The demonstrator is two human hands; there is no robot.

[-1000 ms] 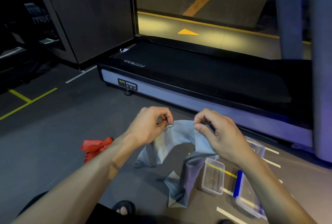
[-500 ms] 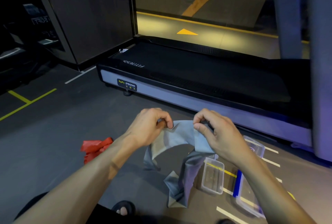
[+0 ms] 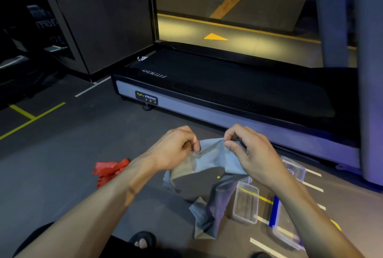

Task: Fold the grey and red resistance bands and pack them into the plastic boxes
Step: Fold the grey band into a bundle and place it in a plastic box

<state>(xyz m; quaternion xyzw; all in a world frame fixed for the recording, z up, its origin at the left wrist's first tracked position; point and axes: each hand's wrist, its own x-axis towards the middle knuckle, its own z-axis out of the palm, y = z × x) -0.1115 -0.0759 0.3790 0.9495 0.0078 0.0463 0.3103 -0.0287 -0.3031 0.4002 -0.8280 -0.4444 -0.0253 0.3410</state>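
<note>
Hands: your left hand (image 3: 176,148) and right hand (image 3: 251,150) each pinch the grey band (image 3: 209,160).
Hidden: your right forearm covers part of the plastic boxes (image 3: 245,204).

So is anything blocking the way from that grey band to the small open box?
Nothing visible. The grey band hangs from both hands just left of the small open box, which looks empty and has no lid on.

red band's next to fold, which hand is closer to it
Left. The left hand is just right of the red band; the right hand is farther right, across the grey band.
</note>
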